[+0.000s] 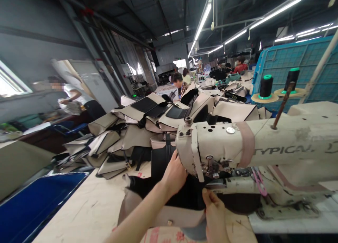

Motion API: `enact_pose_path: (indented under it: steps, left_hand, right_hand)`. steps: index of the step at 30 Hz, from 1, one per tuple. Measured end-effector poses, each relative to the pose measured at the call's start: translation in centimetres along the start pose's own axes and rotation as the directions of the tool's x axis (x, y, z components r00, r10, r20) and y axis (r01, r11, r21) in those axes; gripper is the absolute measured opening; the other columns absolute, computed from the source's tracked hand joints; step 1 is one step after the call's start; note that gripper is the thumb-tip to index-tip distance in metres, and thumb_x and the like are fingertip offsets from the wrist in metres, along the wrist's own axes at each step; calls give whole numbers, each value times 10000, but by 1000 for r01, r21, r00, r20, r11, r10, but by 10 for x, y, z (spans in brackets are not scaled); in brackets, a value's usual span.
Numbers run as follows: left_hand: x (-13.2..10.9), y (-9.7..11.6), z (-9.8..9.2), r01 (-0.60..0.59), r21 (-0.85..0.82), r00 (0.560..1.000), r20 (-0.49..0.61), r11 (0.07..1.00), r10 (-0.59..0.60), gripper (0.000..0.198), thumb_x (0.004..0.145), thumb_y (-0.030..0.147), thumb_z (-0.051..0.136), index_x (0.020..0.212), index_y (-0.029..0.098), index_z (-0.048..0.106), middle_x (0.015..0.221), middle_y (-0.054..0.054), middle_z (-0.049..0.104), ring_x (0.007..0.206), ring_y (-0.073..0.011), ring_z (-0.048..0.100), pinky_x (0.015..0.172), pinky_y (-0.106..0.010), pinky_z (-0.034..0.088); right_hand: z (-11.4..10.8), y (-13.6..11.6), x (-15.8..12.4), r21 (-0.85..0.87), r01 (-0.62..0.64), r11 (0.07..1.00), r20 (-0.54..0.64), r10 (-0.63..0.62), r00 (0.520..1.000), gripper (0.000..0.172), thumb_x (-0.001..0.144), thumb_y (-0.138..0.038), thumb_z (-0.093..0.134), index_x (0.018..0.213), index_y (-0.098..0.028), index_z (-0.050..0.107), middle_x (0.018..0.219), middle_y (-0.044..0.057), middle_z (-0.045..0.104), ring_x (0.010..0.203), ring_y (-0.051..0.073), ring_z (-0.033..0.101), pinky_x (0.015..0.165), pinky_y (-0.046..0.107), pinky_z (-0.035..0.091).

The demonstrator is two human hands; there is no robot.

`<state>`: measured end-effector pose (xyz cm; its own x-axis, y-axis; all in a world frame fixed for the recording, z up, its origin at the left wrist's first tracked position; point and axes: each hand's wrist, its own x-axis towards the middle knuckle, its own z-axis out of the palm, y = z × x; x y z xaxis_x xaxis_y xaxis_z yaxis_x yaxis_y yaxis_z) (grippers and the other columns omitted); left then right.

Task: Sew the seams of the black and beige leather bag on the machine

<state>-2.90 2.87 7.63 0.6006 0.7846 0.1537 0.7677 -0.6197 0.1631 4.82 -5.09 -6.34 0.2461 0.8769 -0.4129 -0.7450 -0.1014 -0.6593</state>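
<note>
A beige and black handbag (182,216) lies at the sewing machine (216,144), its black lining facing up and a small gold clasp on its near beige side. My left hand (175,174) reaches across the bag and grips its black part beside the machine head, with the fingertips partly hidden. At the bag's right edge, just below the needle area, my right hand (215,209) pinches the rim between thumb and fingers. The black flap (160,162) extends away from me beyond my left hand. The machine head hides the needle and the stitching spot.
Behind the machine rises a heap of beige and black bags (142,137). Two black thread spools (266,86) stand above the machine arm. A blue-lined bin (50,204) is at the left of the wooden table (87,204). Several people work farther off.
</note>
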Motion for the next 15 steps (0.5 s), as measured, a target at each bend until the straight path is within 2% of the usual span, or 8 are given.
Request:
enact_pose_path:
  steps: [1,2,3,7,9,12,14,15]
  left_hand:
    - [-14,11,5,31,38,1000,-9,999,-30,173,856,192,437,941,186,589,998,-73,597,1010,-233,506,885,-374,391]
    - [-27,22,12,147,58,989,-28,987,-146,150,854,226,442,857,172,582,922,-76,600,929,-238,539,801,-361,429]
    - [-36,33,21,240,30,971,-16,970,-240,165,855,277,447,874,159,561,892,-78,592,843,-226,566,716,-335,455]
    - [-40,62,52,464,105,880,61,880,-471,404,854,423,437,1029,67,516,867,-136,581,753,-279,609,596,-348,480]
    - [-34,66,61,462,206,874,57,862,-482,339,895,325,349,1001,67,543,836,-144,582,714,-283,614,569,-350,479]
    - [-32,64,67,393,289,911,5,873,-412,299,861,137,296,959,113,578,908,-146,578,667,-248,611,536,-314,466]
    - [-34,62,70,391,283,916,-33,876,-399,299,843,115,302,925,125,590,968,-155,569,688,-242,609,540,-299,461]
    - [-36,62,72,439,239,897,-58,866,-438,288,854,146,311,933,117,586,965,-164,571,707,-249,608,553,-301,463]
  right_hand:
    - [0,0,0,3,0,1000,7,0,1000,444,599,-500,696,827,-130,603,707,12,606,656,131,531,581,202,416]
    - [0,-1,0,6,2,1000,11,-2,1000,435,587,-491,699,812,-132,600,734,17,616,674,133,538,598,203,424]
    - [0,-2,0,7,7,1000,11,-7,1000,419,568,-475,707,783,-133,594,740,17,619,681,131,540,607,201,426]
    - [-1,-7,-3,-1,26,1000,17,-26,1000,344,534,-412,709,661,-143,537,592,-21,561,564,98,485,506,173,366]
    - [0,-9,-4,-5,35,999,42,-34,999,317,562,-398,690,665,-143,533,558,-28,535,514,87,448,469,172,326]
    - [0,-11,-4,-13,50,999,61,-49,997,307,579,-392,670,698,-134,554,568,-14,546,493,89,435,453,181,308]
    - [0,-10,-2,-17,53,998,58,-52,997,325,574,-395,672,728,-129,566,569,-12,550,476,86,419,439,182,289]
    - [-1,-9,-1,-19,50,999,56,-49,997,335,570,-395,678,743,-128,571,565,-16,547,467,82,409,433,181,279]
